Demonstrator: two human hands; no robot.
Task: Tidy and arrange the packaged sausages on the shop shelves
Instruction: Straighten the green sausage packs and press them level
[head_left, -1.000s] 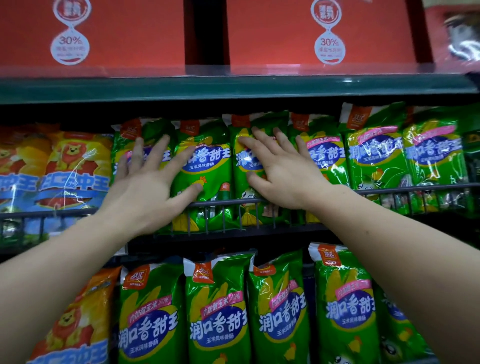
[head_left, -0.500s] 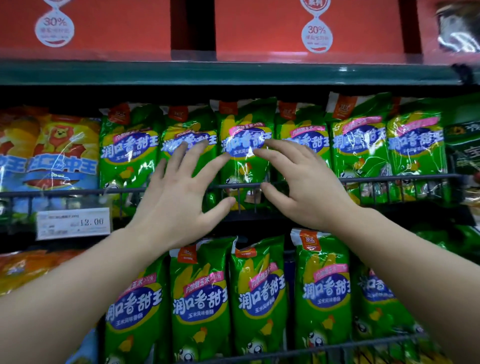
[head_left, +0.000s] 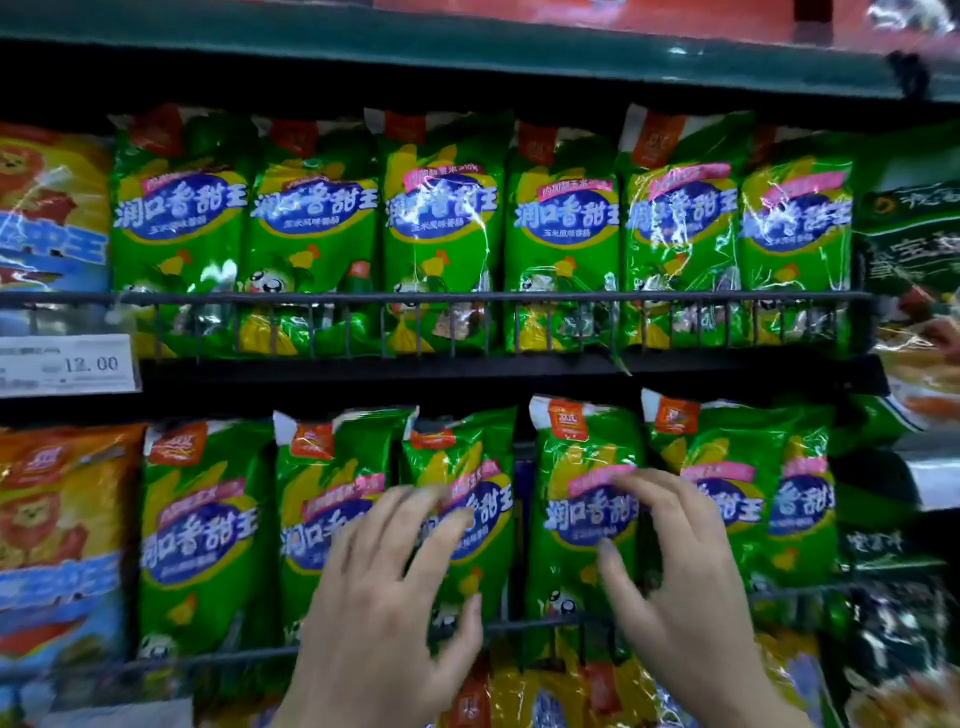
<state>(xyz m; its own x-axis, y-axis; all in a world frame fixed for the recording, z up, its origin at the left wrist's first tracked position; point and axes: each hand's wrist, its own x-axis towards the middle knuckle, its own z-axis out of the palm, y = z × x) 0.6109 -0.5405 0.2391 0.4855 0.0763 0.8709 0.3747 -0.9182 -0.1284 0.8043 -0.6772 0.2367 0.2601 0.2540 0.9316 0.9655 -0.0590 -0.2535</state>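
Green sausage packs (head_left: 566, 228) stand six across on the upper shelf (head_left: 467, 371), upright and side by side. Their lower parts sit behind a wire rail (head_left: 467, 297) along the shelf's front edge. A second row of green packs (head_left: 202, 525) stands one tier down behind its own lower rail (head_left: 218, 656). These lean unevenly, with a dark gap between the third and fourth.

My left hand (head_left: 389, 597) is raised before the third pack (head_left: 457, 457) of that lower row, fingers straight and spread, thumb out to the right. My right hand (head_left: 685, 582) is before the right edge of the fourth pack (head_left: 571, 519), fingers bent and apart, thumb held wide beneath them. Both hands are blurred. I cannot tell whether either touches the foil, or whether the right one pinches it.

Obstructions: the lower rail crosses the packs' bottoms, and my hands cover parts of the third, fourth and fifth packs.

Surroundings:
- orange lion packs (head_left: 52, 208) at the left end of both tiers
- a price label (head_left: 67, 364) reading 12.00 on the upper shelf's front edge, at left
- dark green packets (head_left: 904, 234) at the right end
- yellow packs (head_left: 545, 691) below the lower rail
- red boxes (head_left: 623, 10) on the topmost shelf (head_left: 467, 52)
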